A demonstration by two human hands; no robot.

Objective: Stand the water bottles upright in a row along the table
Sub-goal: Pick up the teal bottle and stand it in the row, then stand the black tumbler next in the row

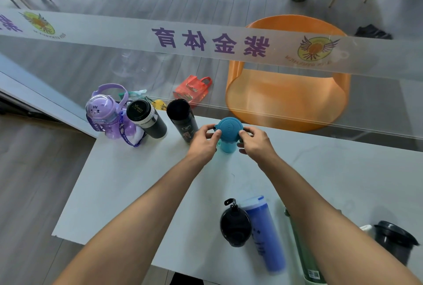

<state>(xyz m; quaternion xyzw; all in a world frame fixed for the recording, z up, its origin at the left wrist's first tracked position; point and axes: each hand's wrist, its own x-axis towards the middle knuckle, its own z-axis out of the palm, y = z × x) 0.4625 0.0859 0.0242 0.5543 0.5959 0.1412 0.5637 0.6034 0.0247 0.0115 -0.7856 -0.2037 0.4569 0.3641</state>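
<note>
Now, teal bottle (pixel 229 133): upright on the surface (pixel 137 181), fourth in the far row.
Fingers: left hand (pixel 203 140) and right hand (pixel 256 141) pinch its lid.
Risk: a careless release could tip it into the neighbouring black bottle (pixel 182 119).

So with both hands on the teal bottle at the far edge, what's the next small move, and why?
Probably let go of the teal bottle: it stands upright beside the black bottle, with both the left hand and right hand at its lid. Then reach for the blue bottle, lying near the front.
</note>
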